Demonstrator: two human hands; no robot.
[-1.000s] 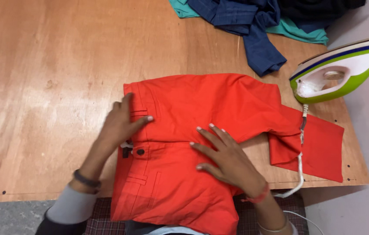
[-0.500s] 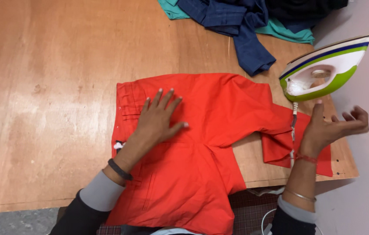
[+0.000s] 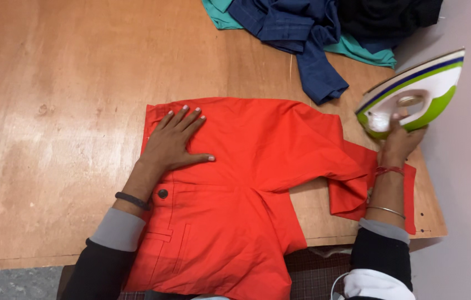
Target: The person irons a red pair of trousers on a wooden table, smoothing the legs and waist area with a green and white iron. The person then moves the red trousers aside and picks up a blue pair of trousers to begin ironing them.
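Head view: red trousers (image 3: 246, 183) are being pinned flat on the wooden tabletop (image 3: 52, 111) by the open, spread left hand (image 3: 174, 141), keeping the cloth smooth, while the iron (image 3: 413, 91), just beyond the trousers' far leg, is being gripped by the right hand (image 3: 399, 141).

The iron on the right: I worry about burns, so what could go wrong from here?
The iron stands at the table's right edge, gripped by the right hand; it could tip off. The left hand lies flat on the red garment, possibly in the iron's path. The bunched leg may get creased.
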